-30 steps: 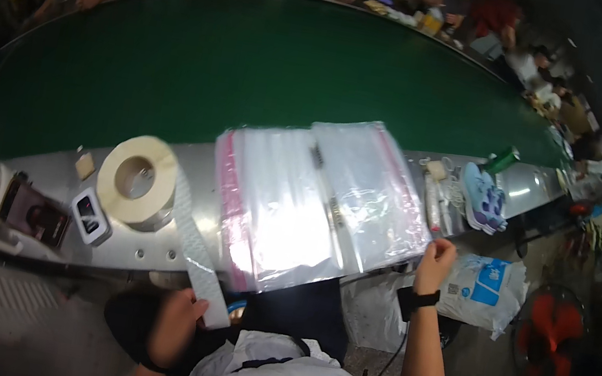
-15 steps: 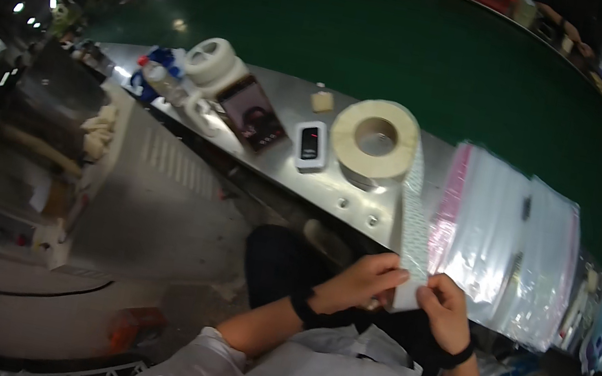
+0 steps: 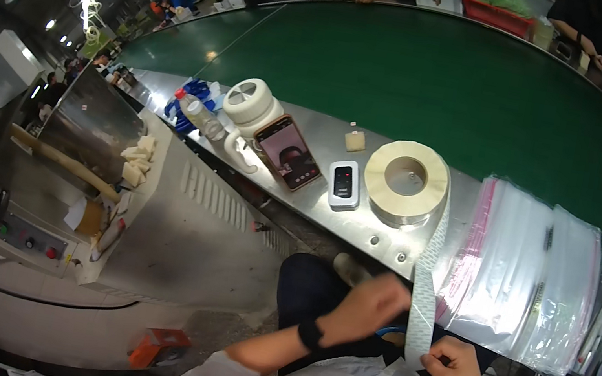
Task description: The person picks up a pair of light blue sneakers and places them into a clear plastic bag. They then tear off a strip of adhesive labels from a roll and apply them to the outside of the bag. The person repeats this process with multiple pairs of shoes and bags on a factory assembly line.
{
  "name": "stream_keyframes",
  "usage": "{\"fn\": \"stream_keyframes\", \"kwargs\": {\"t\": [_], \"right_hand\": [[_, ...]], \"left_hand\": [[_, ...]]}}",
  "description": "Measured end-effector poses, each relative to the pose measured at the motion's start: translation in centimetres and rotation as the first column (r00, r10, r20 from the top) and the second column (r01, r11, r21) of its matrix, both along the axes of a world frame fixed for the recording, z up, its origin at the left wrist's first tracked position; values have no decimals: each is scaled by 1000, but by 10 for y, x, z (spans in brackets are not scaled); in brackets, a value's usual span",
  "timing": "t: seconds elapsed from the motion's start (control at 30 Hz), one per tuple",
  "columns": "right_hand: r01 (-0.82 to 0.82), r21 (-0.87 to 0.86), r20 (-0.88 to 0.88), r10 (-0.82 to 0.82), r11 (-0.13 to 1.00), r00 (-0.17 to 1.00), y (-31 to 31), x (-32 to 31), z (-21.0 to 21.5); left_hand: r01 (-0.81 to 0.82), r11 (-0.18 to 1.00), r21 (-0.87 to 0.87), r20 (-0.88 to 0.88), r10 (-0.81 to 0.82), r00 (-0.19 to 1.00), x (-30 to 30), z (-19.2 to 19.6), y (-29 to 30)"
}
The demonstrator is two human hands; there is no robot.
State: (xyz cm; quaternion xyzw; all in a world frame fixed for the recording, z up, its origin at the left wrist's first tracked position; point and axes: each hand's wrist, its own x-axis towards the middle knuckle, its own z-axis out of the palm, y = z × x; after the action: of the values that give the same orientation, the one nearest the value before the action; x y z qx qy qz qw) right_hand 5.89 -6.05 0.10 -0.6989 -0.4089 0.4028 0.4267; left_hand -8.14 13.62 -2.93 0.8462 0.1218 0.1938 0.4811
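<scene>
A large cream roll of labels (image 3: 383, 174) stands on the metal ledge. From its right side a pale printed label strip (image 3: 425, 288) runs down over the ledge's front edge. My right hand (image 3: 455, 369) pinches the lower part of this strip between thumb and fingers. Close to the strip's left side is my left hand (image 3: 368, 311), smeared by motion, so its fingers cannot be made out. Right of the strip lies a stack of clear plastic bags (image 3: 503, 262) with pink edges.
Left of the roll stand a white device with a dark screen (image 3: 344, 185), a phone (image 3: 288, 152) leaning on a white jug (image 3: 251, 104), and a plastic bottle (image 3: 205, 120). Beyond the ledge stretches a green conveyor belt (image 3: 385, 67), with people across it. A grey machine (image 3: 191, 225) stands at left.
My left hand has come off the strip and moved up slightly. The right hand has gone lower with the strip. The whole view has shifted, showing more of the far side.
</scene>
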Motion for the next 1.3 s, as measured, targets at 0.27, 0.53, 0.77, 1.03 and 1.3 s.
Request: {"fn": "stream_keyframes", "kwargs": {"t": [0.27, 0.53, 0.77, 1.03, 1.3], "right_hand": [[-10, 290, 233, -61, 957, 971, 50, -22, -3], [-53, 194, 244, 4, 980, 970, 38, -16, -3], [219, 108, 85, -229, 970, 970, 20, 22, 7], [415, 172, 825, -361, 893, 434, 36, 52, -39], [470, 289, 472, -551, 834, 688, 11, 71, -47]], "left_hand": [[-37, 989, -144, -133, 18, 991, -14, 29, -31], [-56, 982, 183, 35, 51, 998, -10, 30, 6], [163, 962, 220, 86, -186, 979, 30, 41, -6], [306, 852, 424, -144, -270, 952, 48, 12, -31], [222, 964, -149, -96, -238, 967, 77, 40, -8]]}}
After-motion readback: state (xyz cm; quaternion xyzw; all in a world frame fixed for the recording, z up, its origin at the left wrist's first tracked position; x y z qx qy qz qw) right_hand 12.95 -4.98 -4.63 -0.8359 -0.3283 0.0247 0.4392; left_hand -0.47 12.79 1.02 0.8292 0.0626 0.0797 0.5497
